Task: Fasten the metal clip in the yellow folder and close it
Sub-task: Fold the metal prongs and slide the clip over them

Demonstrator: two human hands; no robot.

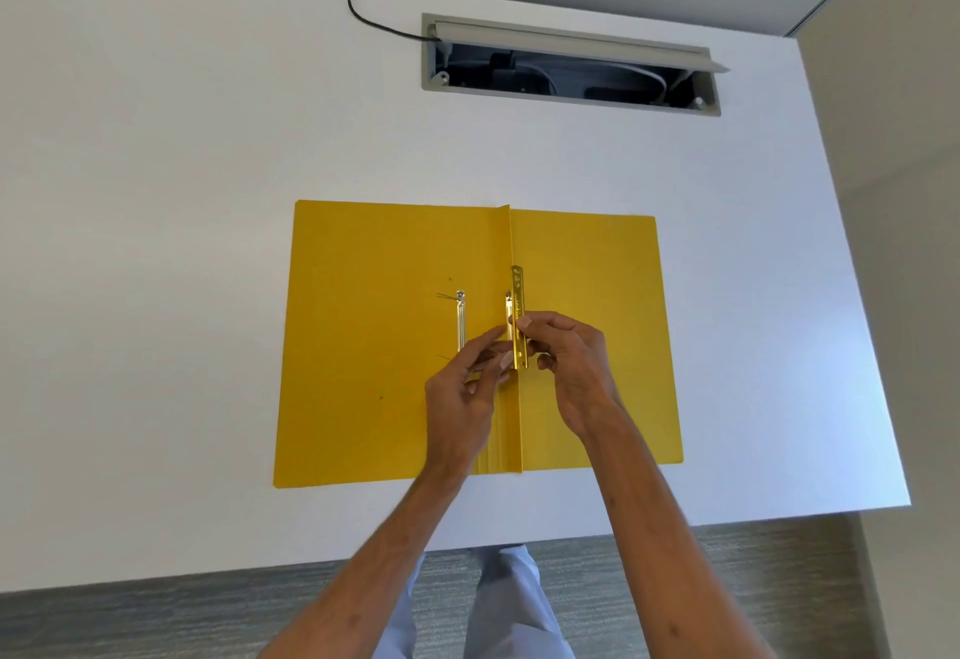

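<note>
The yellow folder (374,346) lies open and flat on the white desk (182,191), its spine fold standing up in the middle. A gold metal clip bar (518,295) stands along the spine fold, and my right hand (569,367) pinches its lower part between thumb and fingers. My left hand (465,393) meets it from the left, fingertips on an upright silver prong (508,313) beside the bar. A second silver prong (460,320) sticks up from the left leaf, free of both hands.
An open grey cable tray (571,66) is sunk into the desk beyond the folder, with a black cable (363,14) running into it. The desk's near edge (311,570) lies just below the folder, with carpet floor and my legs beneath.
</note>
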